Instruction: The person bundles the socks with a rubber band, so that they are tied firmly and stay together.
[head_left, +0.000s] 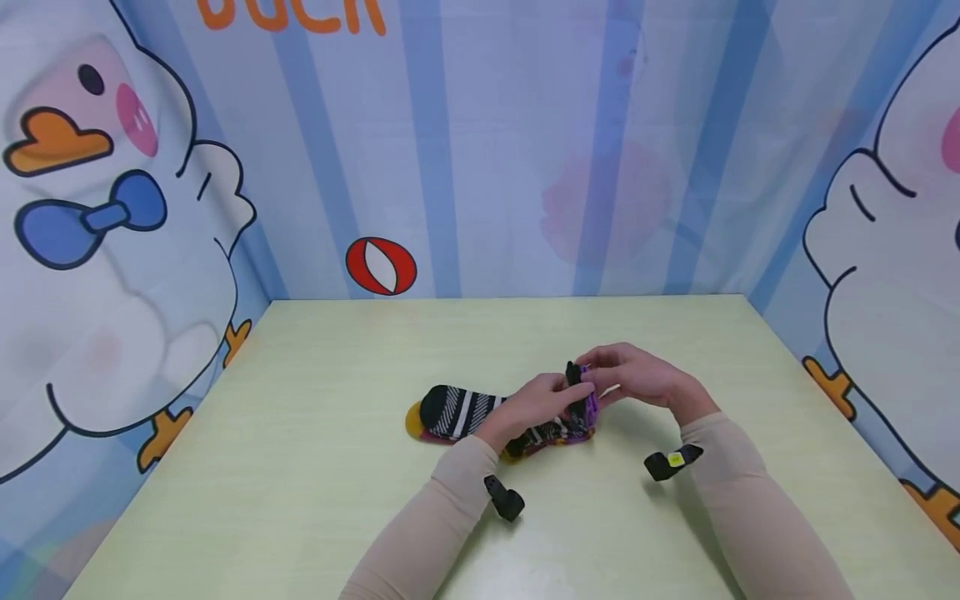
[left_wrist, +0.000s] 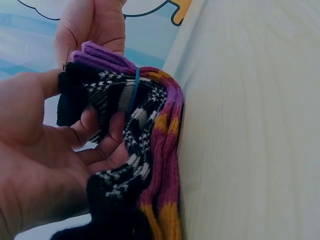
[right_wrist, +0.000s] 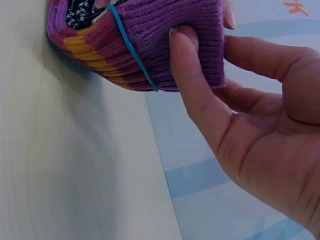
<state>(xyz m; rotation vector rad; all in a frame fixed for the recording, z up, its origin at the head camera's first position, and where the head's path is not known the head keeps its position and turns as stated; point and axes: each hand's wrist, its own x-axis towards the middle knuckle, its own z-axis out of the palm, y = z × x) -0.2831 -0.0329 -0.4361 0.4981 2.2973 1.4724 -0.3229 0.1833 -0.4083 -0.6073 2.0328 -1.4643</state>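
A pair of black-and-white patterned socks [head_left: 456, 413] lies over a pair of purple, maroon and mustard knitted socks [head_left: 413, 420]. Their cuff ends are bent upward, and a thin blue rubber band [right_wrist: 129, 44] goes around them below the cuffs. My left hand [head_left: 534, 403] holds the black cuffs, its thumb along one side and other fingers against the patterned fabric in the left wrist view. On the far side, my right hand [head_left: 633, 375] pinches the purple ribbed cuff [right_wrist: 207, 45] between its thumb and fingers. The toe ends rest flat on the table, pointing left.
The socks lie on a pale wood-grain table [head_left: 300, 483]. A curtain [head_left: 495, 150] printed with stripes and cartoon ducks stands behind the table and along both sides. Each forearm wears a small black wrist device [head_left: 507, 500].
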